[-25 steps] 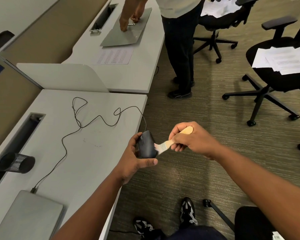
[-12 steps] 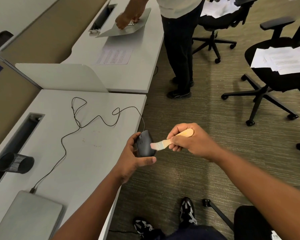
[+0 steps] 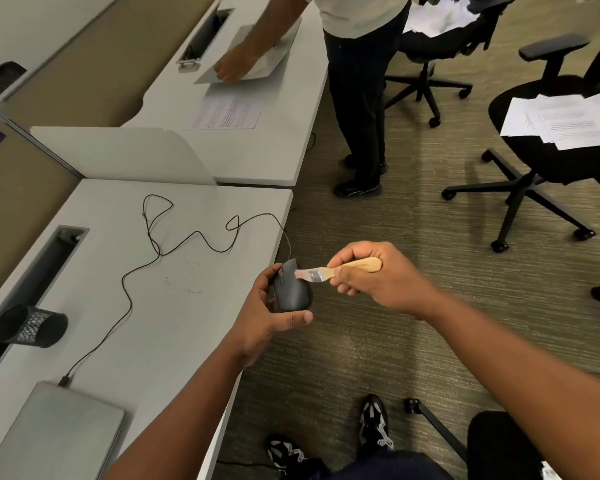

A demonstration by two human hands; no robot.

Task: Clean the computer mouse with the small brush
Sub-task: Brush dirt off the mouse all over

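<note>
The brush point(image 3: 329, 271) bristles have slid from the lower end of the mouse point(image 3: 290, 289) up to its upper end. At the top of the frame, another person's hand point(image 3: 230, 67) has shifted lower left on the grey sheet point(image 3: 274, 53).

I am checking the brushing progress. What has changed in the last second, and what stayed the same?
The brush bristles moved up the mouse, from its lower right edge toward its top end near the cable. Nothing was taken hold of or let go. The left hand still holds the mouse beside the desk edge, the right hand still grips the wooden handle, and the cable lies as before.
</note>
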